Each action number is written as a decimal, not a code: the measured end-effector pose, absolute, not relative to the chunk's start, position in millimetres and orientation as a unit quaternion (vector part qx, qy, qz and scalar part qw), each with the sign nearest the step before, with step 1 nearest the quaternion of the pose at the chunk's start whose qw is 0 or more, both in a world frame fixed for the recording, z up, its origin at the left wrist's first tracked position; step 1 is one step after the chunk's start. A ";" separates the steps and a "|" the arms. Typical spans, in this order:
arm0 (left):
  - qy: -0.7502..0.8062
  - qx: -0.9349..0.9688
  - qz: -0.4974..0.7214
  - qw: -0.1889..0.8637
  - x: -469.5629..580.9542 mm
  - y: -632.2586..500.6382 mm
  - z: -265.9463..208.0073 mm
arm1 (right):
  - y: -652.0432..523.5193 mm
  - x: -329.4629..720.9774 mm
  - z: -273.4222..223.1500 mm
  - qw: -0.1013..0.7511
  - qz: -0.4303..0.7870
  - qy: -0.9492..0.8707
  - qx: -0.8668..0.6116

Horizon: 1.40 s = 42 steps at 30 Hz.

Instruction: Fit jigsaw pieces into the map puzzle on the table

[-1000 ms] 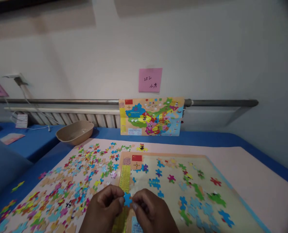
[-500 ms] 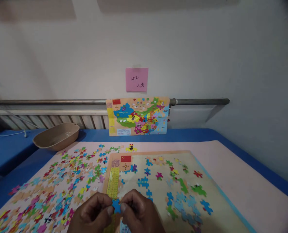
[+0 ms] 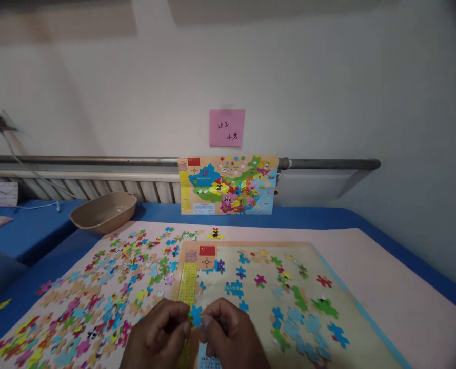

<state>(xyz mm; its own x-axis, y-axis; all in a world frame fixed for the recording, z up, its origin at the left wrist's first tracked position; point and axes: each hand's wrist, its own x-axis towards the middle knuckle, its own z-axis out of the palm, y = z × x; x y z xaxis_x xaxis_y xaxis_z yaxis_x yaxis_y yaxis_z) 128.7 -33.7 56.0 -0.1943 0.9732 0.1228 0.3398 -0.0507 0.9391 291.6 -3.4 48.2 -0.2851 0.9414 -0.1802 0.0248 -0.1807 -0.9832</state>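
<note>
Both my hands meet at the bottom middle, pinching one small blue puzzle piece (image 3: 196, 315) between their fingertips. My left hand (image 3: 158, 335) grips its left side, my right hand (image 3: 230, 335) its right side. They hover over the near left corner of the puzzle board (image 3: 351, 287), just above its yellow strip (image 3: 188, 285). Several placed pieces, blue, green, pink and red, dot the board. Loose colourful pieces (image 3: 100, 297) lie spread on the pink mat (image 3: 397, 287) left of the board.
A colourful reference map picture (image 3: 228, 185) leans against the wall rail, with a pink note (image 3: 226, 127) above it. A tan oval bowl (image 3: 103, 210) sits at the back left on the blue table cover (image 3: 320, 217). A radiator and cables run along the left wall.
My hands keep hold of the blue piece with little change in grip. The view swung right, then back left, so the board and wall shifted sideways in the picture.
</note>
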 end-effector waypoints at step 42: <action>0.440 0.829 0.309 -0.153 109.6 -28.5 34.1 | -4.2 289.6 47.9 0.356 0.634 -0.507 -0.462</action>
